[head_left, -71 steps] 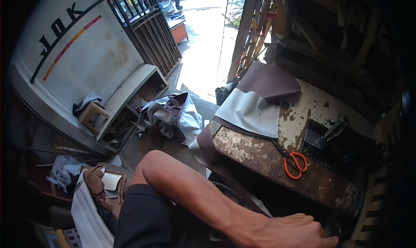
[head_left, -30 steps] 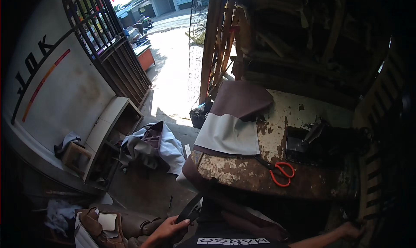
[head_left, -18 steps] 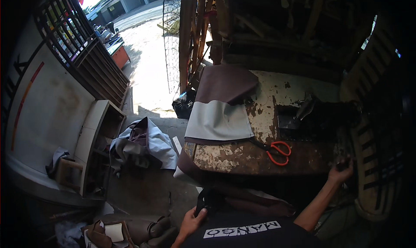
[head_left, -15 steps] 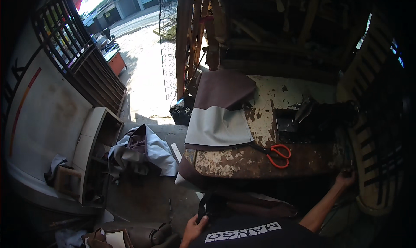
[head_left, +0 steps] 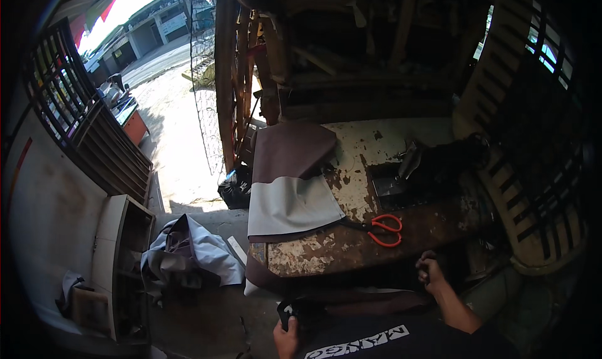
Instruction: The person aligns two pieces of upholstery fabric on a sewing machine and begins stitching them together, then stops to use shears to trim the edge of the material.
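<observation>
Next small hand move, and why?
I'd bring the right hand over to the dark strip: only the left hand seems to grip it, while the right, fingers curled, sits apart near the table's front edge.

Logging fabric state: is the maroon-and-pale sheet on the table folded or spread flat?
Partly folded, it seems: the sheet shows both maroon face and pale backing, with a maroon margin below the pale part.
</observation>
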{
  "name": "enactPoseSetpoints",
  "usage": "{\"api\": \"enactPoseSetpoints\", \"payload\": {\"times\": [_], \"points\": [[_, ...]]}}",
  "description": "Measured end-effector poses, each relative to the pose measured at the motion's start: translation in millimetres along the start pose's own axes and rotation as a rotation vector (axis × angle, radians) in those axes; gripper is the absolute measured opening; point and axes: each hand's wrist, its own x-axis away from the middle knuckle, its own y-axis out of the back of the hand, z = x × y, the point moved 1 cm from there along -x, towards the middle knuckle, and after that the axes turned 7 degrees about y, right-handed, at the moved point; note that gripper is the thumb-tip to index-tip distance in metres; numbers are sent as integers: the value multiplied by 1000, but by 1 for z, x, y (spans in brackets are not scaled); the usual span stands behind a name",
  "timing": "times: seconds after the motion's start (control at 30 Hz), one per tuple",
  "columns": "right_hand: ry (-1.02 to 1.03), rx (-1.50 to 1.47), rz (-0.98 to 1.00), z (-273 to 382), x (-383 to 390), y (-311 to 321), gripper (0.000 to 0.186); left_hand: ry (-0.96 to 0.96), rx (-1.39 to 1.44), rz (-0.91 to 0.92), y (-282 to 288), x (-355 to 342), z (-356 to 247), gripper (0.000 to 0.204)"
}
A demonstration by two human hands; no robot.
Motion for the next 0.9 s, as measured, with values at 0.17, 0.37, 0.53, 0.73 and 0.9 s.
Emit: {"api": "enactPoseSetpoints", "payload": {"times": [0.17,0.37,0.53,0.73,0.9], "points": [[315,448,590,5,44,-134,9,-144,-371,108,-59,-8,-14,36],[225,745,784,5,55,-188,28,-161,-391,288,-87,-6,-10,36],[-11,1299,1080,-73,44,-194,37,-86,-256,133,-80,4,-8,28],[206,1364,1398,-88,63,-201,39,-405,-587,172,-89,14,-26,51],[84,1228,1620,-84,75,-192,49,-424,-892,286,-115,29,-40,51]]}}
